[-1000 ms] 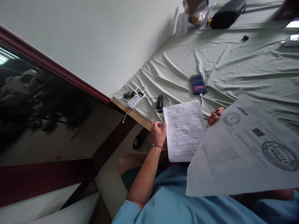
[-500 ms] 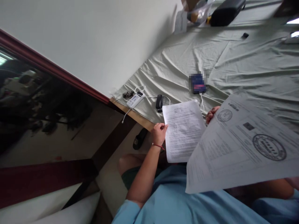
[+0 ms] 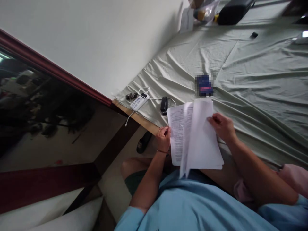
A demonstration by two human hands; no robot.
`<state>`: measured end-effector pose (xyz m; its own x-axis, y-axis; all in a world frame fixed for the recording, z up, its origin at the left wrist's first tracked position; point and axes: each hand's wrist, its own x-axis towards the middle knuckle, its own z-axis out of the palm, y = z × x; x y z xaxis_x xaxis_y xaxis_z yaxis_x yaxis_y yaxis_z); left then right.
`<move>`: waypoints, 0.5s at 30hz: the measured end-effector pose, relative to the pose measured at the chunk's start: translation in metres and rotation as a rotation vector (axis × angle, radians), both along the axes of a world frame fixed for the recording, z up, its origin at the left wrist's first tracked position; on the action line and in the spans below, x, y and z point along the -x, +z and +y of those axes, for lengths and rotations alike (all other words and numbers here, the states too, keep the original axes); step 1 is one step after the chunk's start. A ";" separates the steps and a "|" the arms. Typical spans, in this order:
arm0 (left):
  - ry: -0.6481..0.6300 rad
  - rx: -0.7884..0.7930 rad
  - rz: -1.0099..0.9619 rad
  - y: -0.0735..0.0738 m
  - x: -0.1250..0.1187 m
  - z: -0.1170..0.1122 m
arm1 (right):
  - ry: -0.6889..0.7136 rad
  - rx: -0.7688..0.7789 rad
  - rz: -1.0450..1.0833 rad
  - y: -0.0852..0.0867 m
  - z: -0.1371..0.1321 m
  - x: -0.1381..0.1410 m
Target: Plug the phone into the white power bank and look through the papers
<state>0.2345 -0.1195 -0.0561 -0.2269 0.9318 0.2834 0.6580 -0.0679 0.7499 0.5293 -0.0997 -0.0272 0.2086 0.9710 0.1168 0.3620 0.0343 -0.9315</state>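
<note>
I hold several printed paper sheets above my lap at the bed's edge. My left hand is closed on their left edge, thumb and fingers pinched together. At the upper right edge, my right hand pinches the upturned pages between thumb and fingers. These pages look mostly white and stand partly lifted, curving over the printed text beneath, their lower ends blurred. Just beyond the papers' top left corner lies a black device. A dark blue item with a pinkish band, pixelated, rests past their top edge.
A white power strip with cables lies at the bed's corner, beside small dark round objects. Creased pale green sheet covers the bed. A black case sits at the back. On the floor is a dark shoe.
The large stamped sheet raised on the right is out of sight. My right hand, mostly hidden behind it before, now grips pages at the right edge. My left hand has stayed put.
</note>
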 end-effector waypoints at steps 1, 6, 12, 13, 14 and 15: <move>0.007 0.020 -0.022 0.000 0.001 0.000 | 0.005 -0.003 -0.044 -0.002 0.000 -0.002; -0.009 0.035 -0.061 0.001 0.005 -0.003 | 0.005 -0.018 -0.162 -0.006 0.003 -0.005; -0.028 0.037 -0.108 0.003 0.006 -0.006 | 0.044 -0.039 -0.220 -0.006 0.001 -0.002; -0.030 0.040 -0.118 0.004 0.006 -0.006 | 0.048 -0.044 -0.226 -0.006 0.001 -0.002; -0.033 0.040 -0.128 0.005 0.006 -0.006 | 0.052 -0.051 -0.229 -0.006 0.001 -0.001; -0.038 0.037 -0.138 0.006 0.005 -0.006 | 0.058 -0.057 -0.232 -0.006 0.000 0.000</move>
